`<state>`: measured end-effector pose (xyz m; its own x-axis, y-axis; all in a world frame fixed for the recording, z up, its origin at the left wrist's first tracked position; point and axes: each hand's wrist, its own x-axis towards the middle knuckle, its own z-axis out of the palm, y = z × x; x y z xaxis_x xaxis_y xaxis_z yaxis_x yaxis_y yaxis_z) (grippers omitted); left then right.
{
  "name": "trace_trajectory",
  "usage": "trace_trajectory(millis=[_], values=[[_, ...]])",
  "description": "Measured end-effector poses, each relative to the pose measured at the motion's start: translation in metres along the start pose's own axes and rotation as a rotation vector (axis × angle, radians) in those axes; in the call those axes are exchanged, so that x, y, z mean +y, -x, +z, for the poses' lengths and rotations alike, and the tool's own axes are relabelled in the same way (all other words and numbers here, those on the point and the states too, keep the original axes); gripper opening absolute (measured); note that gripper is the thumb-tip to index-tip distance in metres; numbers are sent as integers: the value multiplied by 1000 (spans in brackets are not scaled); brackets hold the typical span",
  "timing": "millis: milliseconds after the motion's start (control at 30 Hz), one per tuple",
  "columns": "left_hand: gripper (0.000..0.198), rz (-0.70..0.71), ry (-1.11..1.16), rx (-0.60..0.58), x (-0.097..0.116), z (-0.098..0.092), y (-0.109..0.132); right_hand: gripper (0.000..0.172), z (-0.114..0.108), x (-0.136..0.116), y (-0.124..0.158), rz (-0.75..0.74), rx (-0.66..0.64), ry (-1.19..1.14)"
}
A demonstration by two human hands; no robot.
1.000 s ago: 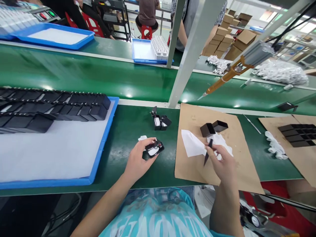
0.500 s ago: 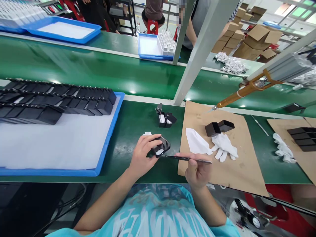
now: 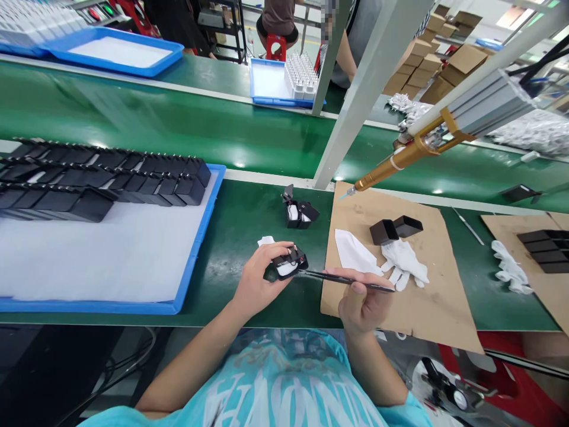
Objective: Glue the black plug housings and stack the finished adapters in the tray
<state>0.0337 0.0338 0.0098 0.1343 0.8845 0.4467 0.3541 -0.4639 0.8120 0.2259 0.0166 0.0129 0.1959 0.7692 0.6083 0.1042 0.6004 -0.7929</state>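
Observation:
My left hand (image 3: 258, 283) grips a small black plastic housing (image 3: 297, 256) by its sides, just above the green bench. Its open end shows a white piece inside. Between the fingers and thumb of my right hand (image 3: 365, 299) is a pair of slim black tweezers (image 3: 342, 279). The tips reach the right edge of the housing; whether they pinch anything is too small to tell. Beyond my hands lie two similar open housings (image 3: 299, 214) with white pieces in them. A bit of white material (image 3: 265, 240) shows behind my left fingers.
On the left, a blue tray (image 3: 195, 261) carries rows of black boxes (image 3: 89, 184). A cardboard sheet (image 3: 431, 308) at right bears black shells (image 3: 384, 232), a white glove (image 3: 405, 261) and white paper (image 3: 355, 252). A gold-coloured hanging tool (image 3: 391, 169) and a metal post (image 3: 342, 127) stand over the bench.
The housing has tilted so more of its white inside shows. My right hand and the tweezers have shifted slightly right. The hanging tool has swung left.

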Motion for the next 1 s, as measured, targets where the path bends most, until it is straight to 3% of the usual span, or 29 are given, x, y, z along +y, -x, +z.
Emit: trace_trajectory(millis=[167,300,367,433,533,700,1000], values=[[39,-180,241,-133,0,-2,2,7,7,-3,-3,73,-14,-88],[37,-285,106,-183,-2,-16,7,11,-6,-5,-17,170,141,-7],[35,-336,-28,-226,-3,-28,12,16,-20,-5,-29,345,21,127],[32,-390,-108,-266,-4,-41,20,27,-34,-1,-39,539,-241,330],[33,-498,-136,-319,-4,-56,30,45,-50,12,-48,646,-519,628],[56,-583,-15,-373,-11,-63,32,54,-59,33,-46,592,-529,904],[25,-501,274,-339,-19,-42,16,57,-58,38,-42,612,-553,890]])
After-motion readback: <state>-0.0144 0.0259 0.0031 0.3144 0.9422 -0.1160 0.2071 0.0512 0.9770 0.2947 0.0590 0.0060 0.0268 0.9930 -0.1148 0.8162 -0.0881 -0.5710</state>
